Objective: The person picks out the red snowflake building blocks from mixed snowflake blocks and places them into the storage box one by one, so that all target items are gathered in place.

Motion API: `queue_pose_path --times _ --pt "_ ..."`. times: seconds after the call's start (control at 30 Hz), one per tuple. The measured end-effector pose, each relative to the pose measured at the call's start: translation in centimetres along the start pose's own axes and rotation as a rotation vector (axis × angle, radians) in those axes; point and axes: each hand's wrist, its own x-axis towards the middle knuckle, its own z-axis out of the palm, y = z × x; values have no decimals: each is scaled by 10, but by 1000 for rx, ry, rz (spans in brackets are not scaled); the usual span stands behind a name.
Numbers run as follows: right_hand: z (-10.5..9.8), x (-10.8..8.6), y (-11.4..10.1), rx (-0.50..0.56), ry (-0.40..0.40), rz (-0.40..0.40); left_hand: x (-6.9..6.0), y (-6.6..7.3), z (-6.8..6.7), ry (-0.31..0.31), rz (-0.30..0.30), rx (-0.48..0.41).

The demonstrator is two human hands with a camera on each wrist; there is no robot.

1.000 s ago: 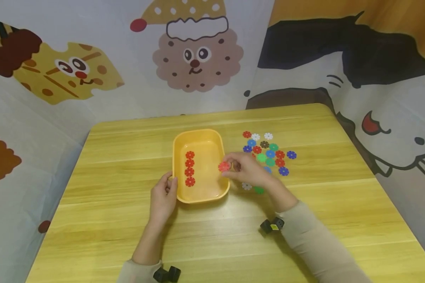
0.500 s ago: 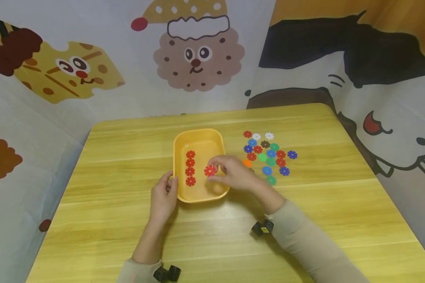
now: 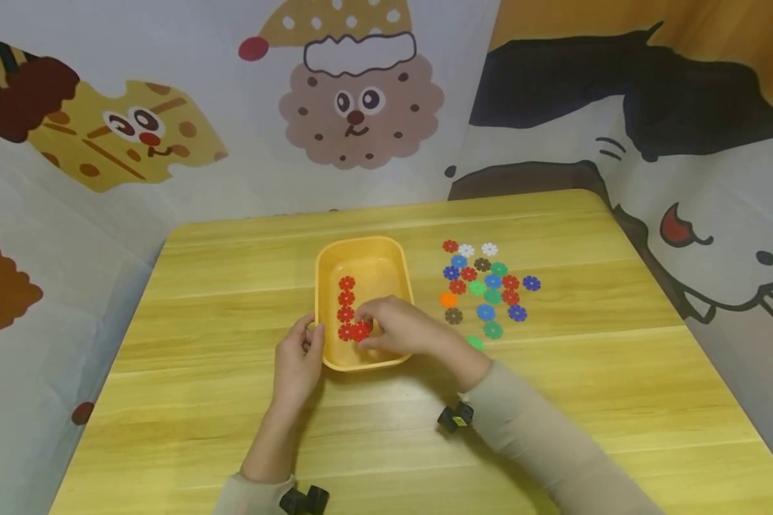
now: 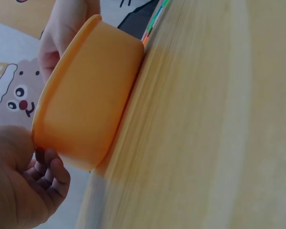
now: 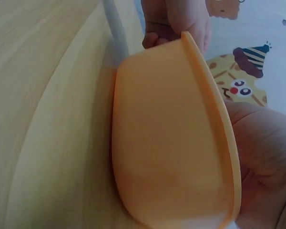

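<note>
My left hand point(image 3: 298, 363) grips the left rim of a yellow-orange plastic tray point(image 3: 393, 247), thumb over the edge and fingers curled against the outer wall point(image 4: 88, 95). Inside the tray, my right hand point(image 3: 402, 327) pinches a red snowflake disc point(image 3: 361, 331) between thumb and fingertips. That disc sits right beside the lowest disc point(image 3: 345, 332) of a vertical column of red snowflake discs point(image 3: 346, 298); whether they interlock cannot be told. From the right wrist, the tray's side wall point(image 5: 169, 133) hides my fingertips and the disc.
Loose snowflake discs point(image 3: 492, 295) in red, blue, green, white, brown and orange lie on the wooden table point(image 3: 200, 322) right of the tray. A cartoon-printed cloth point(image 3: 225, 150) hangs behind the table. Small black devices point(image 3: 455, 417) are strapped to both wrists.
My right hand has carried the red snowflake disc from the tray's right rim leftward and down to the foot of the column. The left hand has kept its place on the rim.
</note>
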Motion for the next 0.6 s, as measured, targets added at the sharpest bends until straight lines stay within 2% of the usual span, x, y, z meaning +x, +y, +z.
queue_pose_path --times 0.37,0.6 --pt "14 13 -7 -44 -110 34 -1 0 1 10 20 -10" --pt "21 20 -7 -127 -154 41 -1 0 0 11 33 -9"
